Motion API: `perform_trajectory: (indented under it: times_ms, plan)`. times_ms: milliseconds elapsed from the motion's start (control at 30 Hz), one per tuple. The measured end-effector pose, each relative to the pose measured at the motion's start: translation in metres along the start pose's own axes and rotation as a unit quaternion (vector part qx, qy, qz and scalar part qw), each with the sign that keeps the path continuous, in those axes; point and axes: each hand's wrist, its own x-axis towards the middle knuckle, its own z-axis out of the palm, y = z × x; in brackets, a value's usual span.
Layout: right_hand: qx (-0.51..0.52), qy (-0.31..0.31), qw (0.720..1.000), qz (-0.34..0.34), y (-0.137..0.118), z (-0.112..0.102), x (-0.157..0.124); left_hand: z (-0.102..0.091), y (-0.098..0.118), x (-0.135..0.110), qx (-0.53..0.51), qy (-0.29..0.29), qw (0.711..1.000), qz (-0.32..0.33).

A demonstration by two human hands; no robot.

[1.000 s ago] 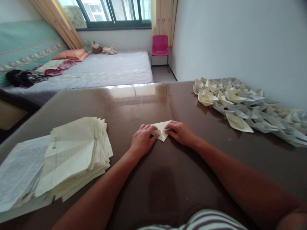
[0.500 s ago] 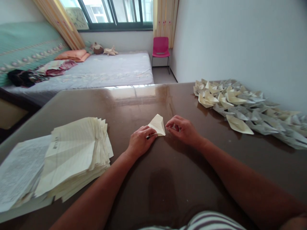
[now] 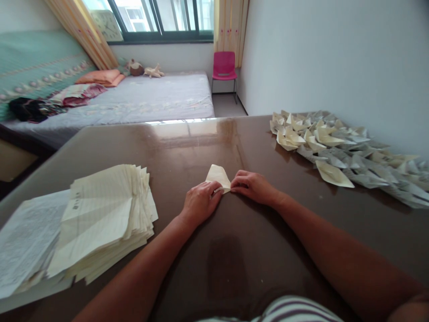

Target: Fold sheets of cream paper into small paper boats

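A small folded sheet of cream paper [image 3: 217, 174] lies on the brown table between my hands, its pointed top facing away from me. My left hand [image 3: 203, 197] covers its lower left part, with thumb and fingers closed on the near edge. At the paper's right corner, my right hand [image 3: 251, 185] pinches with its fingertips together. The fingers hide much of the paper's near side.
To the left rests a stack of cream lined sheets [image 3: 97, 214], beside printed white sheets [image 3: 30, 237]. Many folded paper boats [image 3: 328, 138] crowd the table's right side along the wall. Beyond the glossy table [image 3: 187, 147] are a bed [image 3: 167, 94] and a pink chair [image 3: 224, 67].
My right hand has come in from apart to touch the paper's right corner, its fingers now closed. The paper has turned slightly, its top tipping left and nearer to me.
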Motion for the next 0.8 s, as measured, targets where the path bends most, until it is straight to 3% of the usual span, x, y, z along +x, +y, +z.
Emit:
perform_trajectory:
  times_ms: [100, 300, 500, 800]
  plan:
    - [-0.032, -0.004, 0.999, 0.016, -0.006, 0.002, 0.001, 0.002, -0.001, 0.003, 0.019, -0.006, 0.999, -0.035]
    - [-0.103, -0.003, 0.992, 0.075, -0.015, 0.007, 0.004, 0.004, 0.000, 0.006, 0.040, -0.008, 0.998, -0.044]
    - [-0.110, -0.015, 0.986, 0.123, -0.020, 0.007, 0.008, 0.005, 0.001, 0.007, 0.013, -0.006, 0.998, -0.062]
    - [-0.119, -0.019, 0.983, 0.141, -0.022, 0.006, 0.013, 0.006, 0.000, 0.006, 0.011, -0.006, 0.999, -0.047]
